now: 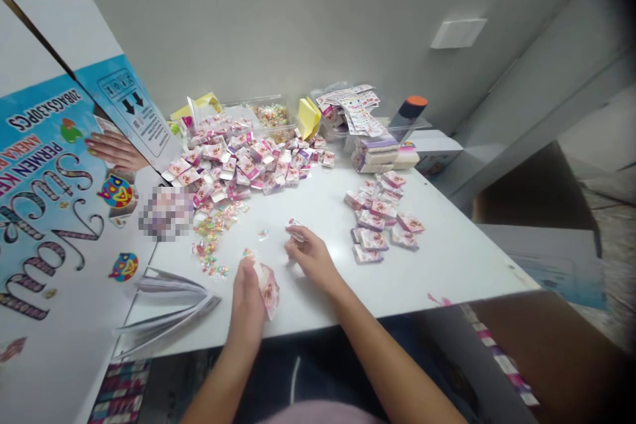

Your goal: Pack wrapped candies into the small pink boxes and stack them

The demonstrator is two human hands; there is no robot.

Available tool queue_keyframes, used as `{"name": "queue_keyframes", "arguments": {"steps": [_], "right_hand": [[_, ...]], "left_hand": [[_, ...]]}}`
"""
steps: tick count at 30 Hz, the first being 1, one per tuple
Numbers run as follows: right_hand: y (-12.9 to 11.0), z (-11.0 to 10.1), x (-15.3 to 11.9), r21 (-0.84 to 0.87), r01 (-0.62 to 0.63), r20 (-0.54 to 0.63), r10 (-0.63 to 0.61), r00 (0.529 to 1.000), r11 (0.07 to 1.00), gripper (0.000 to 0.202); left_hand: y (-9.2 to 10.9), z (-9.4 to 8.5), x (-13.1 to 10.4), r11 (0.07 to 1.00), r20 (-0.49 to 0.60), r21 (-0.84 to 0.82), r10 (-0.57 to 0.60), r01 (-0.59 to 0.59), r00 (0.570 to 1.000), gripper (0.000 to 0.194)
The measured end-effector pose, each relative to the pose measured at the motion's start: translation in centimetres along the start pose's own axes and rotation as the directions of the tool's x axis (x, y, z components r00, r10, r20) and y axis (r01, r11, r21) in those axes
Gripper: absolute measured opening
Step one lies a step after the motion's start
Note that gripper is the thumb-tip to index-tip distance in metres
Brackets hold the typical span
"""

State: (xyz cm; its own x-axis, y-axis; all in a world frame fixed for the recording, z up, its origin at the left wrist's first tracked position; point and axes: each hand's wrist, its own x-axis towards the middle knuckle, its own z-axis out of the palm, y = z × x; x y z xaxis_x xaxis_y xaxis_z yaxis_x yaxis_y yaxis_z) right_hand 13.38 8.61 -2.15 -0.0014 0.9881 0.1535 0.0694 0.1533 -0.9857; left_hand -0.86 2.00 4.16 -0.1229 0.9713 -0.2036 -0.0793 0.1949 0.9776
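Note:
My left hand [247, 295] is closed around a small pink-and-white candy box [269, 290], tilted, with its white flap up. A bit of colourful wrapped candy [248, 253] shows at the fingertips. My right hand [314, 257] is pinched on a small white printed piece with red marks [295, 225], partly hidden by the fingers. Between the hands and the back of the table lies a single small candy packet [263, 234]. Left of it spreads a loose heap of colourful candy packets [211, 238]. To the right, several closed candy boxes [371, 238] lie grouped together.
A big pile of small boxes [248, 165] covers the back left. Behind stand clear trays, one with candy [271, 114], another with sticker sheets [355, 106]. A dark bottle with an orange cap [416, 101] stands nearby. A large printed carton [59, 212] borders the left; an open notebook [171, 308] lies at front left.

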Motion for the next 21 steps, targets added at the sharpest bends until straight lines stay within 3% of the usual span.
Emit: {"name": "queue_keyframes", "arguments": {"steps": [2,4,8,13,17,21], "right_hand": [[-1.2,-1.0,-1.8,0.067,-0.022,-0.002,0.022,1.000,0.998,0.033],[-2.3,-1.8,-3.6,0.150,-0.052,0.002,0.052,0.999,0.987,0.031],[-3.9,-3.0,-6.2,0.316,-0.147,0.097,0.122,0.988,0.937,0.022],[-5.1,-4.5,-7.8,0.257,-0.223,0.166,0.184,0.969,0.940,0.019],[-5.3,-5.7,-8.1,0.155,-0.195,0.254,0.152,0.955,0.968,0.018],[-4.2,-6.4,-8.3,0.236,-0.223,0.303,0.146,0.942,0.946,0.014]], "left_hand": [[-2.2,0.7,-0.1,0.984,0.002,-0.147,-0.099,0.098,0.995,0.057],[-3.1,1.4,0.2,0.962,0.052,-0.220,-0.151,0.159,0.987,0.048],[-2.8,2.2,1.1,0.938,0.261,-0.262,-0.160,0.229,0.952,0.036],[-1.9,3.1,1.1,0.942,0.452,-0.226,-0.124,0.248,0.883,0.042],[-1.8,3.9,0.6,0.954,0.404,-0.165,-0.164,0.248,0.900,0.040],[-2.7,4.0,0.6,0.967,0.155,-0.203,-0.122,0.153,0.980,0.040]]}}
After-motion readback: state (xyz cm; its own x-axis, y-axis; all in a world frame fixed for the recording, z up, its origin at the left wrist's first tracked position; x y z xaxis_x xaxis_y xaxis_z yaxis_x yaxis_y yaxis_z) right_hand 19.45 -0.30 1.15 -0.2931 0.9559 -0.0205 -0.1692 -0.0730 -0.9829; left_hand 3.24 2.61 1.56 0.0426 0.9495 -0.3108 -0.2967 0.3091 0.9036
